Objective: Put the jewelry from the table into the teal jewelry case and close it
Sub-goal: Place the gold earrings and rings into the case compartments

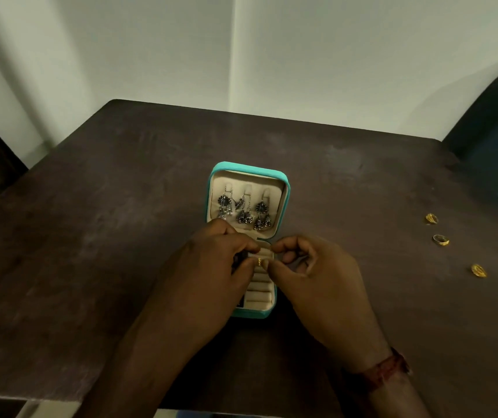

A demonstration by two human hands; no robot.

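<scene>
While the left hand [211,267] and right hand [314,267] together pinch a gold ring [259,261] over the padded rolls [260,294] of the open teal case [250,313] beneath them, dark earrings [243,209] already hang in its lid [249,176] just beyond the fingertips. Three more rings [441,240] wait on the counter [121,206], well right of the right hand; closing comes last.

The small teal rectangular jewelry case [249,168] lies open, cream-lined; dark silver dangling earrings [243,211] hang in its raised lid; a thin gold ring [259,261] sits at its cream ring rolls [258,297]; three gold rings [440,239] lie in a row well to its right.
</scene>
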